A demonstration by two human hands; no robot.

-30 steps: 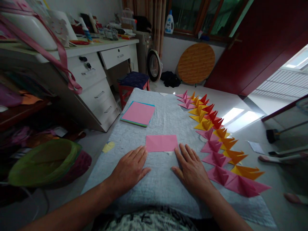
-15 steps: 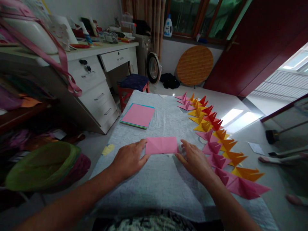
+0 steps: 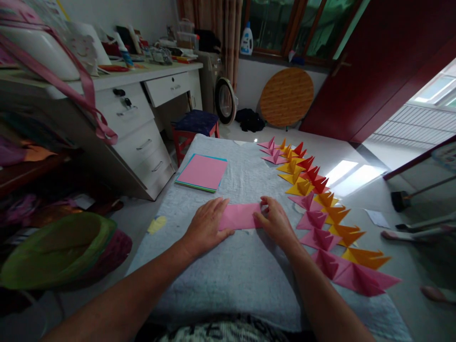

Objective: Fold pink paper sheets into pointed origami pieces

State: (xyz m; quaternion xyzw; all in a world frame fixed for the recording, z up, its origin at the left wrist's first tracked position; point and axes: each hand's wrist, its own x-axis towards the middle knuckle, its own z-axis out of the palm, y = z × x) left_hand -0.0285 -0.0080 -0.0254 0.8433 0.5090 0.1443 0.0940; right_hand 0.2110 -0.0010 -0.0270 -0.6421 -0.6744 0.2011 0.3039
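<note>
A pink sheet of origami paper (image 3: 241, 216), folded into a long rectangle with creases showing, lies on the cloth in front of me. My left hand (image 3: 208, 219) rests flat over its left end, fingers stretched forward and thumb apart along the near edge. At the right end, my right hand (image 3: 272, 216) pinches the paper's edge between thumb and curled fingers. Beyond my left hand sits a stack of square origami paper (image 3: 203, 172), pink on top with blue and green edges below. Folded paper cranes (image 3: 320, 237) in pink, yellow, orange and red stand in rows to the right.
A grey-blue cloth (image 3: 228, 280) covers the table. A green-lined bin (image 3: 60, 247) is on the floor at left, below a white desk (image 3: 131, 123). Past the table's far edge stands a stool with a dark cushion (image 3: 195, 122). A yellow patch (image 3: 156, 224) marks the cloth's left side.
My left hand has slid right, farther over the paper's left end. My right hand has moved left and closed on the right edge. The view has shifted slightly.
</note>
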